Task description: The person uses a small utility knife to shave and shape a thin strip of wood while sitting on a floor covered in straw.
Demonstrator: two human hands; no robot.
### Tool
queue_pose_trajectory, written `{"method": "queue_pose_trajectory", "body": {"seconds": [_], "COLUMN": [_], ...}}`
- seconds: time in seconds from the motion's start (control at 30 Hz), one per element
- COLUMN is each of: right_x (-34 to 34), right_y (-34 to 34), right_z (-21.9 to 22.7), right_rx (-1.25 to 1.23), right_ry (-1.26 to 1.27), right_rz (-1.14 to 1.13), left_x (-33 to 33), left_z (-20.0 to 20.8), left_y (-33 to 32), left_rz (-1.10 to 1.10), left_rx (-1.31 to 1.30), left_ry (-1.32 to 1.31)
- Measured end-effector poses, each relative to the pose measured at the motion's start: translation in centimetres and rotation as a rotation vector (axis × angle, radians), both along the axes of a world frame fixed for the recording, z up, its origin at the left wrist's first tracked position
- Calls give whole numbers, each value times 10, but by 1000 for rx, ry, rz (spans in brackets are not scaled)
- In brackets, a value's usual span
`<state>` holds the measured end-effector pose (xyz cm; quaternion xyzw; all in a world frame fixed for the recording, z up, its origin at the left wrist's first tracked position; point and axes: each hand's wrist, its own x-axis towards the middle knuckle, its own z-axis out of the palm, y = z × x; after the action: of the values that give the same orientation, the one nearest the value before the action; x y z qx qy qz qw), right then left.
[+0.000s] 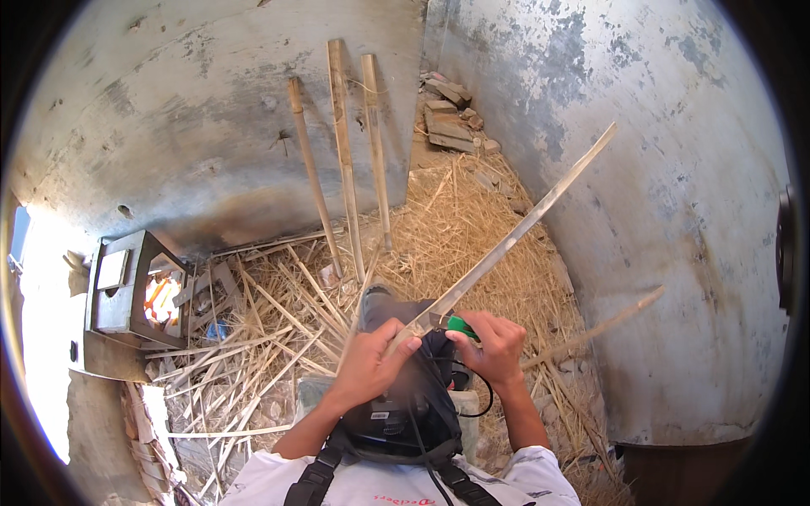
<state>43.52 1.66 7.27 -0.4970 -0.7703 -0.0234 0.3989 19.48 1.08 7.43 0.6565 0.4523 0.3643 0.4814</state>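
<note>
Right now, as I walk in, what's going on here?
A seated person's left hand grips a long pale strip near its lower end. The right hand holds a green-handled tool, its metal end up against the strip. Three poles lean on the wall ahead, and straw-like shavings cover much of the floor.

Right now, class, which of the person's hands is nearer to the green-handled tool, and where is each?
Right. The right hand grips the green-handled tool; the left hand is to its left, holding the long pale strip.
</note>
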Motion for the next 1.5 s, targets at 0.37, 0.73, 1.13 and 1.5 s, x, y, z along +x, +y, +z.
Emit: {"method": "queue_pose_trajectory", "body": {"seconds": [0.37,0.73,1.13,1.5], "right_x": [20,166,32,-14], "right_y": [14,52,0,-8], "right_z": [3,-12,-31,-5], "right_rx": [48,-13,-262,-66], "right_ry": [32,332,659,188], "right_rz": [-108,-786,82,81], "left_x": [-8,-60,-20,6], "left_z": [5,-22,-26,1], "left_y": [-7,-30,-1,-1], "left_rz": [-20,-122,-118,-126], "left_rx": [-102,-219,-134,24], "left_ry": [-14,142,58,142]}}
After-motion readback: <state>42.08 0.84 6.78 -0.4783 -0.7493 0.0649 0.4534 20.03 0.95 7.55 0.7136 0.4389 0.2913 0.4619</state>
